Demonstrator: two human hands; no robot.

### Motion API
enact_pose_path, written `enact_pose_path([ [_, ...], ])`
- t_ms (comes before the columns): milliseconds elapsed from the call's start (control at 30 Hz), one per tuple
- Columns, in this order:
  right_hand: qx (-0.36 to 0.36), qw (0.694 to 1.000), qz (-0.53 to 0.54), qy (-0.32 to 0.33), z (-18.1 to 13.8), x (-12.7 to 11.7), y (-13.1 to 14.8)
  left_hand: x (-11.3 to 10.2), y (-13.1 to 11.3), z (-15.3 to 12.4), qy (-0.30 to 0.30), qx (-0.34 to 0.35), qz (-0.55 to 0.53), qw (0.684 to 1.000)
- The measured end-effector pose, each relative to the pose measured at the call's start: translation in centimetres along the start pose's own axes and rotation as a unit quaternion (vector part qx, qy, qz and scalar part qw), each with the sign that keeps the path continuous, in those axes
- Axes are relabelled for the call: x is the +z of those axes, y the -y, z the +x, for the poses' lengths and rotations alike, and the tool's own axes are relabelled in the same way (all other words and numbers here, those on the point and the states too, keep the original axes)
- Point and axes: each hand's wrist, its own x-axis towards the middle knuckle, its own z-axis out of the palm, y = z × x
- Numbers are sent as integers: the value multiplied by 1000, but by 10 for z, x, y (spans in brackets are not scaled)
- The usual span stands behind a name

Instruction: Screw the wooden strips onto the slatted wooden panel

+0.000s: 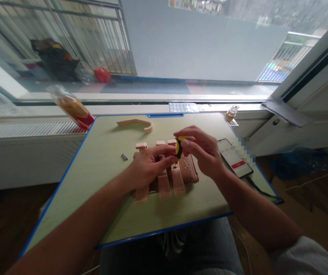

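My right hand [202,149] grips a small yellow-and-black screwdriver [180,145] between thumb and fingers. It is held above a brown leather piece [189,170] lying on the table, which has small metal studs along its right part. Pale tan leather straps [178,181] run across that piece. A small metal fitting [175,165] shows on the rightmost strap, just below the screwdriver. My left hand [149,164] rests over the straps, its thumb and fingertips closed together right beside the screwdriver's lower end. What they pinch is hidden.
A curved tan leather strip [137,123] lies at the back of the blue-edged table [95,168]. Left of the work is a small metal cylinder [124,156]. A phone [235,158] lies at the right edge. Bottles [73,109] stand near the window.
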Motion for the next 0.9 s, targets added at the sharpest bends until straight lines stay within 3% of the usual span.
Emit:
enact_pose_path([
  [200, -17, 1000, -8, -11, 0, 3, -6, 0, -3, -1, 6, -3, 15, 1000],
  [400, -10, 999, 2, -44, 0, 9, -7, 0, 9, -2, -17, -15, 12, 1000],
  [900, 14, 1000, 5, 2, 2, -2, 4, 3, -4, -1, -3, -7, -1, 1000],
])
